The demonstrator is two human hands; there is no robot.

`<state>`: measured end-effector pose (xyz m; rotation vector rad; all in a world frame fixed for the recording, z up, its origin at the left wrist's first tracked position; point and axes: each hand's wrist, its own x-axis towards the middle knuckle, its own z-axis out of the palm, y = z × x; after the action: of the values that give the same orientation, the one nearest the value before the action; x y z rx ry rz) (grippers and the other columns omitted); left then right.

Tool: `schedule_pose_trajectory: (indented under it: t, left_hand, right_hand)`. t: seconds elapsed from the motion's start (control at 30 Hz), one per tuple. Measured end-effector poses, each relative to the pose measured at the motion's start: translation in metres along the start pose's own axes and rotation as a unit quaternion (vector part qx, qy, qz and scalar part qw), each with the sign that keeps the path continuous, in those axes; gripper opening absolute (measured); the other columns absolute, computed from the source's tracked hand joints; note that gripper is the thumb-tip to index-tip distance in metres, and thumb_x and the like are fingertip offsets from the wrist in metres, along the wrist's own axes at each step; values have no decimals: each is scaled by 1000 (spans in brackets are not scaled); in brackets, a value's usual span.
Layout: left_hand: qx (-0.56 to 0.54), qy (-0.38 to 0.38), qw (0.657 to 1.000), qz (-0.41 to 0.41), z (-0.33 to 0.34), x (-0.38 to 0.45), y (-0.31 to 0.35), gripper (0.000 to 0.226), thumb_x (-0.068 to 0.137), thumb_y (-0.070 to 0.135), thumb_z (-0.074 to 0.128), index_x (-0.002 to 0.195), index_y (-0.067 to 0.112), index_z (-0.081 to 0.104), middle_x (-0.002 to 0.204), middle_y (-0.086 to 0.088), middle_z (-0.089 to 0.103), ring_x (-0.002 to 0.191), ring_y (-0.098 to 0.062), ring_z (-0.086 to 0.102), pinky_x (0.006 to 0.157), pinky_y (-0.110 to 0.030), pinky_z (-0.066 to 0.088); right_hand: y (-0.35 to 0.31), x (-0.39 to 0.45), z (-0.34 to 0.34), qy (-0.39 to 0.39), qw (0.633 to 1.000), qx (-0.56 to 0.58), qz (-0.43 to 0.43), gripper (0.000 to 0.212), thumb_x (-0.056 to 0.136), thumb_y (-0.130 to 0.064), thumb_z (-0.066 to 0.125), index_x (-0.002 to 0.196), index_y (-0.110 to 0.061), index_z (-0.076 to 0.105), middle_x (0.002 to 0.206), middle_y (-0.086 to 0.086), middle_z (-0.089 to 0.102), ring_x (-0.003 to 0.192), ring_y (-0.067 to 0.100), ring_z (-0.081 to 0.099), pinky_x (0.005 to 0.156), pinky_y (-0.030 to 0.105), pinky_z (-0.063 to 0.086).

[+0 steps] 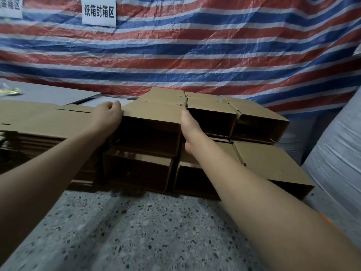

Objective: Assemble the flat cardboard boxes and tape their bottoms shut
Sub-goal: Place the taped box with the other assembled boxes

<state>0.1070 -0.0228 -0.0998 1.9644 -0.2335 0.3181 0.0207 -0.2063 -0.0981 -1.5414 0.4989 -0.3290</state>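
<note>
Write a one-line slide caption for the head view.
Both hands, left hand and right hand, hold the sides of an assembled box atop stacked open boxes, flat cardboard alongside.

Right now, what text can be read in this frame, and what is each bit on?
"纸箱封箱区": black characters on the white sign on the striped tarp.
Left sign: cut off by the frame edge; ends in "箱区", the rest unreadable.
Small black print on the top box, near its right edge: too small to read.

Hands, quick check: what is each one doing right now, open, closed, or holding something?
Left hand: fingers curled over the top left corner of the upper assembled box, gripping it.
Right hand: pressed flat against that box's right side; fingers hidden, cannot tell.
</note>
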Motion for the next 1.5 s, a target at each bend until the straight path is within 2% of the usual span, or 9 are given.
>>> schedule_pose_trajectory:
  t: [0.1, 0.17, 0.33, 0.43, 0.6, 0.83, 0.97, 1.33, 1.5]
  left_hand:
    - [46, 32, 996, 69, -17, 1, -4, 33, 103, 35, 34, 94, 13, 55, 98, -14, 65, 95, -32, 59, 90, -46, 47]
    - [132, 17, 986, 105, -32, -1, -15, 35, 103, 33, 36, 92, 9, 58, 97, -17, 66, 94, -35, 60, 82, -43, 46]
    - [347, -80, 924, 142, -65, -17, -49, 65, 99, 56, 33, 137, 7, 52, 141, -19, 49, 132, -35, 42, 107, -46, 33]
    - [453, -121, 868, 160, -72, -30, -61, 90, 85, 77, 10, 139, 17, 48, 140, -13, 50, 129, -31, 46, 105, -45, 36]
    - [514, -121, 829, 184, -72, -41, -67, 98, 72, 86, 11, 141, 22, 40, 137, -6, 50, 127, -27, 47, 105, -42, 37]
    - [514, -82, 829, 205, -75, -51, -70, 67, 90, 68, 37, 134, 19, 45, 130, -5, 55, 121, -26, 52, 99, -41, 42]
    - [514, -66, 831, 204, -75, -58, -69, 55, 96, 59, 35, 131, 18, 46, 130, -5, 55, 122, -27, 51, 99, -41, 42]
    - [379, -16, 894, 236, -90, -63, -27, 40, 101, 32, 47, 136, 15, 54, 132, -13, 60, 115, -38, 58, 90, -48, 50]
    - [285, 68, 910, 292, -102, -68, 0, 36, 99, 13, 52, 134, 7, 57, 127, -23, 61, 104, -46, 60, 83, -52, 50]
  right_hand:
    - [-2, 0, -5, 21, 1000, -6, -8, 62, 101, -53, 32, 147, -15, 47, 148, 8, 51, 134, 30, 47, 116, 48, 36]
    - [-2, -2, -12, 36, 999, -19, -12, 61, 102, -49, 32, 150, -13, 42, 152, 9, 46, 138, 31, 43, 117, 45, 33]
    - [3, -12, -25, 61, 998, -33, -9, 62, 104, -43, 32, 157, -11, 27, 160, 10, 35, 145, 31, 35, 115, 43, 31]
    - [6, -20, -27, 71, 996, -44, -10, 62, 104, -42, 32, 157, -10, 26, 160, 11, 34, 146, 31, 34, 115, 44, 31]
    - [13, -31, -28, 65, 996, -54, -11, 59, 104, -41, 34, 153, -8, 32, 153, 10, 41, 141, 30, 38, 112, 43, 32]
    - [14, -37, -24, 72, 994, -72, -31, 52, 103, -39, 34, 143, -7, 44, 107, 0, 41, 101, 19, 38, 88, 37, 32]
    - [11, -39, -20, 79, 992, -86, -51, 34, 101, -37, 34, 116, -12, 51, 92, -3, 50, 87, 18, 48, 85, 38, 35]
    - [-4, -40, -26, 81, 987, -103, -96, 30, 102, -37, 33, 93, -14, 50, 94, -1, 53, 79, 13, 47, 81, 38, 37]
    - [-15, -45, -26, 87, 984, -97, -124, 35, 103, -38, 33, 79, -19, 50, 87, -2, 55, 78, 12, 52, 60, 30, 38]
